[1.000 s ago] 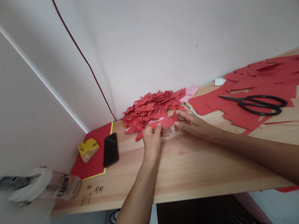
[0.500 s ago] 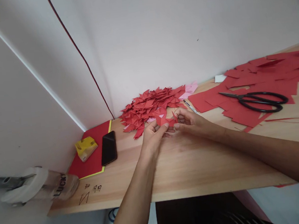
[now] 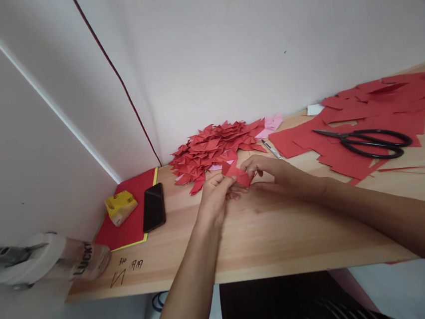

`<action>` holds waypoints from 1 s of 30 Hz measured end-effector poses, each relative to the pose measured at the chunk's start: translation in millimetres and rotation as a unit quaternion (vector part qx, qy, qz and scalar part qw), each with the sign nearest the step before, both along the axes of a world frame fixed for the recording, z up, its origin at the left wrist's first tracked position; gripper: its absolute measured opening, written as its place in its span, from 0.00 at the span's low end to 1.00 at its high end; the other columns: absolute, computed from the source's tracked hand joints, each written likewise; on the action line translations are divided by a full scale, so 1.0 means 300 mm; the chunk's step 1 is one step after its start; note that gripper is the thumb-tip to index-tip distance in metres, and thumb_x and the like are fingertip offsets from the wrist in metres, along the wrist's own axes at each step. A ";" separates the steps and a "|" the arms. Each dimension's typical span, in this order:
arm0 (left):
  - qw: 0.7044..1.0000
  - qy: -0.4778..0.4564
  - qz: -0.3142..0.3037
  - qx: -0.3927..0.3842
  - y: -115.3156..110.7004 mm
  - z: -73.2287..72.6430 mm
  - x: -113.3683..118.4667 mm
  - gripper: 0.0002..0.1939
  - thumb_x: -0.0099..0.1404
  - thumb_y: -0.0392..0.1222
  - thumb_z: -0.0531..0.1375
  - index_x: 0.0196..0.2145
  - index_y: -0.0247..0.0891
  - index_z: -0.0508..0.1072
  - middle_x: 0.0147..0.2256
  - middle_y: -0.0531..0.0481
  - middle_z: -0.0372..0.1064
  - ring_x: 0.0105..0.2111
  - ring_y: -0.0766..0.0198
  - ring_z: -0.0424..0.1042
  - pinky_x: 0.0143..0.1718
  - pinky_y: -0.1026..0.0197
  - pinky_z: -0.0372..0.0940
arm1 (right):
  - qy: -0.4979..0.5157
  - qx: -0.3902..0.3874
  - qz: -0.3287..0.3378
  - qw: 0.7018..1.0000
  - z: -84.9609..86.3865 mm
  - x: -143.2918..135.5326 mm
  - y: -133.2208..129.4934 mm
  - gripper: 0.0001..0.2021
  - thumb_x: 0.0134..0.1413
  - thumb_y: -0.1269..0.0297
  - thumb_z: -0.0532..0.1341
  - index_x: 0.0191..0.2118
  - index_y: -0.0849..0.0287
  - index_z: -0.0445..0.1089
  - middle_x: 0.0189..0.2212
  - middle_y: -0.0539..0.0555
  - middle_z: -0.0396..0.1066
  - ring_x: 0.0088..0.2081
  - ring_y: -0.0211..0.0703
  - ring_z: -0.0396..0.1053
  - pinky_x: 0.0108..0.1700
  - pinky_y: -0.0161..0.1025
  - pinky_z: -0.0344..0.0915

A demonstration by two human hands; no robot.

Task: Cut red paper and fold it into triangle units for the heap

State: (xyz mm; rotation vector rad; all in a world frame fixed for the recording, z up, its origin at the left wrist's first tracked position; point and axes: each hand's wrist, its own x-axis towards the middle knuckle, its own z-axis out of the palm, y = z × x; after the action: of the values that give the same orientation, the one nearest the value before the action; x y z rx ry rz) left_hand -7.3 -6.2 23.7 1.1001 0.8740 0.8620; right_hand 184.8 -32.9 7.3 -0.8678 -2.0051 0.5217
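Between my two hands is a small piece of folded red paper (image 3: 241,176), held just above the wooden table. My left hand (image 3: 216,191) pinches its left side between thumb and fingers. On its right edge the fingers of my right hand (image 3: 268,171) close, partly hiding the folds. Right behind my hands lies a heap of folded red paper pieces (image 3: 211,147), with some pink paper (image 3: 269,125) at its right end.
Black-handled scissors (image 3: 369,143) rest on flat red paper sheets (image 3: 376,108) at the right. A pen (image 3: 271,149) lies behind my right hand. On the left are a phone (image 3: 153,208), a yellow packet (image 3: 121,207), a red sheet (image 3: 124,233) and a bottle (image 3: 90,260).
An upright flap on the right side of the folded paper now lies down against it. My right hand's fingers have come down over that edge, while my left hand keeps its pinch.
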 end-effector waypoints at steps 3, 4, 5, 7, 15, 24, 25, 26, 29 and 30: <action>1.000 -0.011 -0.009 -0.017 0.000 -0.001 -0.004 0.13 0.49 0.44 0.68 0.25 0.32 0.71 0.21 0.46 0.73 0.23 0.62 0.74 0.24 0.66 0.59 | -0.011 0.051 0.006 0.999 0.001 0.004 0.000 0.02 0.60 0.63 0.59 0.37 0.54 0.67 0.43 0.57 0.71 0.47 0.47 0.68 0.48 0.46 0.66; 0.999 -0.018 -0.011 -0.027 0.001 -0.001 -0.005 0.13 0.48 0.44 0.68 0.25 0.32 0.71 0.21 0.46 0.73 0.23 0.62 0.75 0.25 0.66 0.60 | -0.016 0.071 -0.003 0.997 0.002 0.006 0.001 0.02 0.60 0.64 0.60 0.37 0.54 0.67 0.44 0.58 0.70 0.48 0.48 0.68 0.49 0.47 0.66; 0.999 -0.025 -0.013 -0.036 0.001 -0.003 -0.006 0.13 0.48 0.44 0.69 0.25 0.32 0.71 0.22 0.46 0.74 0.24 0.62 0.75 0.26 0.65 0.61 | -0.022 0.091 -0.016 0.995 0.003 0.007 0.002 0.02 0.60 0.64 0.60 0.38 0.54 0.67 0.47 0.59 0.69 0.50 0.48 0.67 0.49 0.47 0.66; 0.998 -0.041 -0.014 -0.050 0.002 -0.004 -0.007 0.14 0.48 0.43 0.70 0.26 0.32 0.71 0.23 0.47 0.74 0.25 0.62 0.75 0.29 0.64 0.63 | -0.036 0.128 -0.046 0.990 0.006 0.011 0.005 0.02 0.60 0.64 0.60 0.38 0.54 0.68 0.50 0.61 0.68 0.52 0.49 0.67 0.50 0.48 0.66; 0.996 -0.068 -0.011 -0.055 -0.006 0.008 -0.003 0.15 0.46 0.40 0.71 0.20 0.34 0.68 0.21 0.53 0.71 0.23 0.67 0.72 0.40 0.58 0.69 | -0.108 0.199 -0.042 0.973 0.009 0.016 0.012 0.05 0.63 0.65 0.57 0.35 0.54 0.68 0.43 0.57 0.75 0.48 0.49 0.70 0.49 0.49 0.65; 0.995 -0.064 -0.008 -0.079 -0.006 0.007 -0.001 0.10 0.48 0.37 0.69 0.28 0.32 0.74 0.27 0.47 0.76 0.27 0.63 0.75 0.43 0.55 0.70 | -0.093 0.157 -0.045 0.982 0.014 0.007 0.005 0.07 0.63 0.62 0.57 0.37 0.53 0.72 0.43 0.56 0.77 0.48 0.50 0.73 0.50 0.50 0.65; 0.994 -0.070 -0.007 -0.086 -0.005 0.006 -0.001 0.10 0.48 0.36 0.69 0.28 0.33 0.74 0.28 0.47 0.76 0.27 0.63 0.76 0.43 0.55 0.70 | -0.082 0.151 -0.047 0.984 0.011 0.007 0.004 0.07 0.63 0.62 0.57 0.36 0.52 0.73 0.43 0.56 0.78 0.47 0.49 0.73 0.49 0.49 0.65; 0.993 -0.078 -0.006 -0.093 -0.004 0.006 -0.001 0.09 0.49 0.36 0.69 0.29 0.33 0.74 0.28 0.47 0.77 0.27 0.62 0.76 0.43 0.54 0.70 | -0.070 0.151 -0.049 0.985 0.008 0.007 0.002 0.07 0.63 0.63 0.57 0.36 0.52 0.73 0.43 0.56 0.78 0.47 0.49 0.73 0.49 0.48 0.66; 0.990 -0.097 -0.005 -0.103 -0.004 0.005 -0.001 0.09 0.50 0.33 0.68 0.31 0.33 0.75 0.29 0.48 0.77 0.28 0.62 0.77 0.44 0.53 0.70 | -0.045 0.158 -0.053 0.985 -0.002 0.009 0.001 0.06 0.62 0.64 0.58 0.39 0.51 0.73 0.42 0.54 0.79 0.45 0.48 0.75 0.48 0.48 0.66; 0.990 -0.101 -0.007 -0.102 -0.005 0.005 0.000 0.09 0.50 0.32 0.67 0.31 0.33 0.75 0.29 0.48 0.78 0.29 0.62 0.77 0.44 0.53 0.70 | -0.039 0.156 -0.054 0.985 -0.004 0.010 0.002 0.06 0.62 0.64 0.59 0.40 0.51 0.73 0.42 0.54 0.79 0.45 0.48 0.75 0.48 0.48 0.66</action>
State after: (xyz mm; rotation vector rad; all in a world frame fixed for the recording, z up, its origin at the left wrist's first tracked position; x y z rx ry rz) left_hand -7.5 -7.7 25.3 0.8241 0.7663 0.8366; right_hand 187.9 -32.3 6.1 -0.8059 -2.0268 0.1068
